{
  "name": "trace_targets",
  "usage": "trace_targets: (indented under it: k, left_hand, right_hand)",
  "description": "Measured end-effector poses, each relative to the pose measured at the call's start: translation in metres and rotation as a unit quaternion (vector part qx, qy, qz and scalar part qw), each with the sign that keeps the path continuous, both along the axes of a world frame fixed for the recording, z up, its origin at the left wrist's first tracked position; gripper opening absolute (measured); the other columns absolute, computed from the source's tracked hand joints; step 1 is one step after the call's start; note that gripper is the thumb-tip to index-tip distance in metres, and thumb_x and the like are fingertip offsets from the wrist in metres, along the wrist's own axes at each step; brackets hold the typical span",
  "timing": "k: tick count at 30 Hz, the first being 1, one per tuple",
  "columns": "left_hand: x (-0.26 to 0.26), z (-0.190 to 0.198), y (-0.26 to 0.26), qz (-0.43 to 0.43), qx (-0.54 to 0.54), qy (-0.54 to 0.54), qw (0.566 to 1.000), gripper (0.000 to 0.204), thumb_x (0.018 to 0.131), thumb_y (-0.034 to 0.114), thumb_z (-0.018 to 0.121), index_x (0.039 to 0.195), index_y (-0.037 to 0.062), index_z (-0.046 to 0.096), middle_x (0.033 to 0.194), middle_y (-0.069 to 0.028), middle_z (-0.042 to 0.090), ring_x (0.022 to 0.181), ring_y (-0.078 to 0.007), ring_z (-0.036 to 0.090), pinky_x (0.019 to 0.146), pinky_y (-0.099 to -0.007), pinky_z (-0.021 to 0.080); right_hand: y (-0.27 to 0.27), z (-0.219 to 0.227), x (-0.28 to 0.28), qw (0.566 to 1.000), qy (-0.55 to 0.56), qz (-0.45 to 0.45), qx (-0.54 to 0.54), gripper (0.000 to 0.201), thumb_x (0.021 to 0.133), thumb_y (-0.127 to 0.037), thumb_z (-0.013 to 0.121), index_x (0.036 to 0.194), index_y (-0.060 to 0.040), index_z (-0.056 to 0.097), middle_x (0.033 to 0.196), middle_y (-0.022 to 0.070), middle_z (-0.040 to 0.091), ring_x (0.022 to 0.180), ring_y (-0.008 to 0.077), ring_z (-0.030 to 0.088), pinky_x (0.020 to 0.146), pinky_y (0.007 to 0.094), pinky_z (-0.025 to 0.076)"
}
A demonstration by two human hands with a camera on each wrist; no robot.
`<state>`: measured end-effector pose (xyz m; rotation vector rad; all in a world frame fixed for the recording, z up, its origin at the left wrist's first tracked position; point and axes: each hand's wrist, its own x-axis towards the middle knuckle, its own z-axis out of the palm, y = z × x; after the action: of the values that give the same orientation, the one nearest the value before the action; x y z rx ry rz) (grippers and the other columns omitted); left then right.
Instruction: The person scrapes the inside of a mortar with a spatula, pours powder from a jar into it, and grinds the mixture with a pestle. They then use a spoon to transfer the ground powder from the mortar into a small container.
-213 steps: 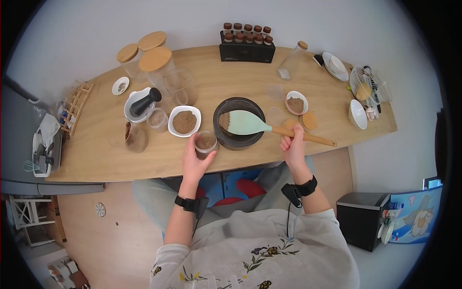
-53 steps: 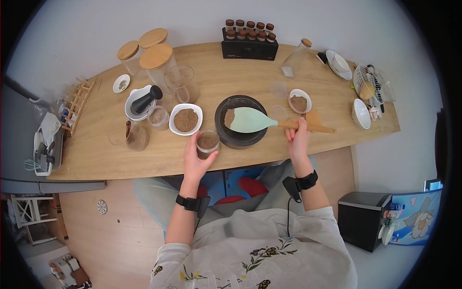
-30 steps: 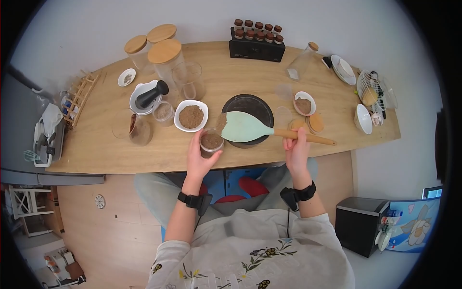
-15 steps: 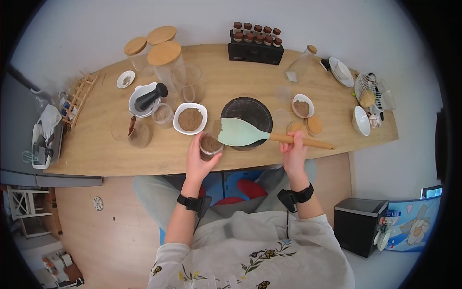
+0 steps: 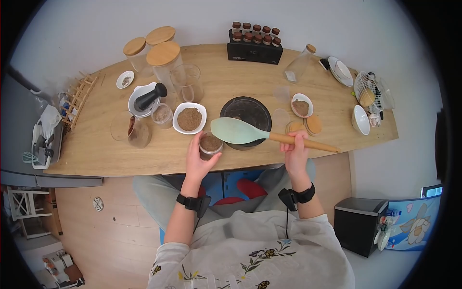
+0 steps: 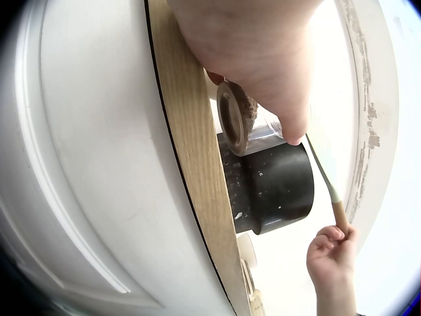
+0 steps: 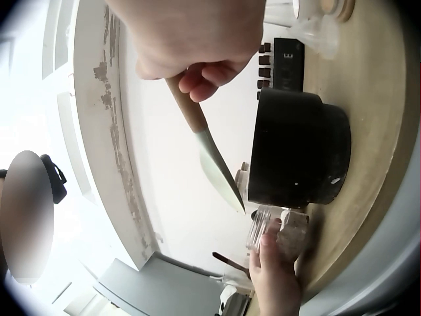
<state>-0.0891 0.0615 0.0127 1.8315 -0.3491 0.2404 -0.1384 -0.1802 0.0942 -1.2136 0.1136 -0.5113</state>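
Note:
In the head view the left hand (image 5: 198, 156) grips a small clear jar (image 5: 211, 146) holding brown powder, beside the dark mortar (image 5: 246, 108). The right hand (image 5: 295, 151) holds the wooden handle of a pale green spatula (image 5: 239, 131), its blade above the mortar's near side and its tip by the jar's mouth. From the left wrist view, the thumb of the left hand (image 6: 253, 52) lies along the jar (image 6: 263, 135), low beside the mortar (image 6: 279, 187). The right wrist view has the right hand's fingers (image 7: 204, 79) curled round the handle, the spatula blade (image 7: 218, 172) slanting down.
A white bowl of brown powder (image 5: 189, 119) stands left of the mortar, near a bowl with a black pestle (image 5: 150, 97). Lidded jars (image 5: 164, 54) and a spice rack (image 5: 254, 51) are at the back. Right are a small powder bowl (image 5: 301, 107), wooden lids (image 5: 314, 125) and a glass bottle (image 5: 301, 64).
The spatula has moved left from over the mortar to the jar's mouth, and the brown powder at its tip is no longer visible. The left hand still grips the jar.

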Motion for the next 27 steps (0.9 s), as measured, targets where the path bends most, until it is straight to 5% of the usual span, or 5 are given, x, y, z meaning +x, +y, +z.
trace_targets:
  k: [9, 15, 21, 27]
  left_hand:
    - [0.000, -0.001, 0.001, 0.005, 0.014, -0.004, 1.000, 0.074, 0.060, 0.015, 0.075, 0.122, 0.0005, 0.037, 0.111, -0.0163, 0.049, 0.104, -0.0286, 0.049, 0.088, -0.0363, 0.040]
    - [0.000, -0.002, -0.001, 0.002, 0.005, -0.003, 1.000, 0.074, 0.060, 0.015, 0.074, 0.122, 0.0007, 0.036, 0.111, -0.0160, 0.050, 0.104, -0.0286, 0.049, 0.088, -0.0365, 0.040]
    - [0.001, -0.001, -0.001, -0.002, 0.006, 0.005, 1.000, 0.075, 0.060, 0.015, 0.074, 0.122, 0.0009, 0.036, 0.111, -0.0158, 0.050, 0.104, -0.0283, 0.049, 0.088, -0.0363, 0.040]
    - [0.001, -0.003, 0.000, -0.001, 0.010, 0.005, 1.000, 0.075, 0.060, 0.014, 0.074, 0.122, 0.0007, 0.036, 0.111, -0.0159, 0.050, 0.104, -0.0281, 0.049, 0.088, -0.0361, 0.040]
  right_hand:
    - [-0.034, 0.022, 0.014, 0.990, 0.039, -0.120, 0.068, 0.021, 0.090, -0.020, 0.040, 0.081, -0.0023, 0.044, 0.051, 0.0011, 0.034, 0.043, 0.0094, 0.033, 0.040, 0.0235, 0.031]
    - [-0.046, 0.056, 0.022, 0.985, 0.053, -0.092, -0.139, 0.019, 0.088, -0.017, 0.045, 0.074, -0.0040, 0.046, 0.050, 0.0004, 0.039, 0.041, 0.0068, 0.036, 0.038, 0.0214, 0.028]
    - [-0.026, 0.096, 0.041, 0.907, 0.151, -0.071, -0.386, 0.027, 0.084, -0.019, 0.050, 0.062, -0.0041, 0.044, 0.048, -0.0004, 0.042, 0.039, 0.0082, 0.041, 0.038, 0.0244, 0.031]
    - [-0.022, 0.090, 0.059, 0.920, 0.211, -0.073, -0.322, 0.027, 0.082, -0.018, 0.050, 0.060, -0.0042, 0.040, 0.046, 0.0010, 0.039, 0.035, 0.0094, 0.040, 0.035, 0.0251, 0.030]
